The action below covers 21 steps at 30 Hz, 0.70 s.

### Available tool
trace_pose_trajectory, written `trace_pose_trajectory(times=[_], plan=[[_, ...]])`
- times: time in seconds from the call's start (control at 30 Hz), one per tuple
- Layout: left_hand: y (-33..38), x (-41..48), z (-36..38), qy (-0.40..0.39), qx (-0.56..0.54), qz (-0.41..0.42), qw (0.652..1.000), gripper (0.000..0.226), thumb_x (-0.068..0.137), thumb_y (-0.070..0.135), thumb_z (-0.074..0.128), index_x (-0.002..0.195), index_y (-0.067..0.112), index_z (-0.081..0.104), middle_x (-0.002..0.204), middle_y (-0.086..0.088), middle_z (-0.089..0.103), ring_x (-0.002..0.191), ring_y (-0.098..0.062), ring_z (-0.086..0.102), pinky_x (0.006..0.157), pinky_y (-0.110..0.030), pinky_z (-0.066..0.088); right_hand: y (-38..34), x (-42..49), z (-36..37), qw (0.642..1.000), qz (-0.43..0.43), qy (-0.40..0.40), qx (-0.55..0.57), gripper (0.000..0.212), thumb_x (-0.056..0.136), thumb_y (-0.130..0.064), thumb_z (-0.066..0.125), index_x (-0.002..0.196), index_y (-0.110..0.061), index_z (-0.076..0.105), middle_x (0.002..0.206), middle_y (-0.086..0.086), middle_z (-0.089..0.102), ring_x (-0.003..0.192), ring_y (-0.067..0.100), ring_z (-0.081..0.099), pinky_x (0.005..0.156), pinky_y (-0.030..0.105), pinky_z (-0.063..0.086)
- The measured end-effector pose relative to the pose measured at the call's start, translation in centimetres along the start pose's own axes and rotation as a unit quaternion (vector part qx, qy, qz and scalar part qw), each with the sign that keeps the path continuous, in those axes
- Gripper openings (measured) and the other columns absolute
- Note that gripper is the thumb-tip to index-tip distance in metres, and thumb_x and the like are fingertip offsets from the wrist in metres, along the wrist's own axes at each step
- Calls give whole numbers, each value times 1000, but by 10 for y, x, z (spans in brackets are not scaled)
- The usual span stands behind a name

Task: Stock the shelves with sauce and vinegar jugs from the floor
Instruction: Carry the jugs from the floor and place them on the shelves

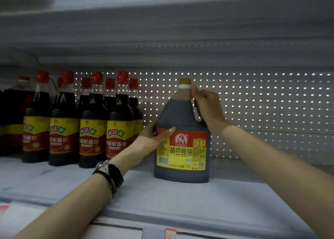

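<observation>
Head view, read left to right: found red-capped sauce bottles [92, 130] packed in rows left of the jug [181, 148], labels forward, a gap between. Saw the left hand [157, 135] wrapped round the jug's left flank, thumb laid across the label, fingers behind. Found the jug itself upright on the shelf [198, 199], base seemingly flat, label forward. Saw the right hand [206, 106] clamped round the handle on the jug's right shoulder, just under the cap. Noted perforated backing [262, 112] right of the jug. Judged the placing nearly done: best slid back squarely with both hands, steered clear of the bottles, released only once steady.
</observation>
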<state>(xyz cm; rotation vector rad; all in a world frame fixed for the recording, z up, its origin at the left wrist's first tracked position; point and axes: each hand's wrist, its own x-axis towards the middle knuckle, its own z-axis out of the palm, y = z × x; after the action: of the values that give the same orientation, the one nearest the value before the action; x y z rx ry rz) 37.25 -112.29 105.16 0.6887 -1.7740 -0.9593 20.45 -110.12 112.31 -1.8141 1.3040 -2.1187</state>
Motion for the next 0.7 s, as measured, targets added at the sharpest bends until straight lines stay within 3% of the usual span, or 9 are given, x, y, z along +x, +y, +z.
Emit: trace_pose_trajectory(times=[0.1,0.2,0.33,0.53,0.63,0.7], plan=[[-14,14,-2,7,-14,11,1000,29,85,28,65,105,37,46,88,18,63,63,10,64,52,-8,48,14,12,9,1000,21,-10,-6,48,93,-45,51,57,-13,45,49,-2,44,39,8,40,48,24,34],[-21,21,0,16,-13,11,1000,30,86,30,64,103,41,42,83,21,61,58,13,62,49,-8,47,24,21,13,1000,10,-9,-25,49,92,-47,50,59,-12,47,50,-3,46,42,10,42,51,25,35],[-21,21,1,12,-3,9,1000,31,88,34,60,109,42,39,88,22,61,64,10,62,52,-6,48,27,22,15,999,-9,-7,-37,50,93,-48,49,56,-14,45,50,-5,47,45,9,42,53,25,34],[-20,13,3,12,20,1,1000,53,91,39,54,137,33,29,91,22,57,74,7,58,54,-9,47,30,14,14,988,-51,-10,-142,46,99,-43,36,65,-13,43,63,2,46,59,13,43,58,19,34],[-17,11,4,7,30,2,1000,56,92,40,50,141,32,24,92,21,56,76,4,56,57,-11,44,30,4,10,983,-51,-37,-173,34,102,-34,30,90,-7,49,81,4,48,71,15,45,62,25,33],[-15,8,4,7,50,4,999,59,93,42,48,143,31,20,104,14,60,79,0,57,63,-16,46,31,-5,8,984,-12,-47,-171,35,103,-31,29,111,-1,46,94,7,50,82,20,50,69,28,35]])
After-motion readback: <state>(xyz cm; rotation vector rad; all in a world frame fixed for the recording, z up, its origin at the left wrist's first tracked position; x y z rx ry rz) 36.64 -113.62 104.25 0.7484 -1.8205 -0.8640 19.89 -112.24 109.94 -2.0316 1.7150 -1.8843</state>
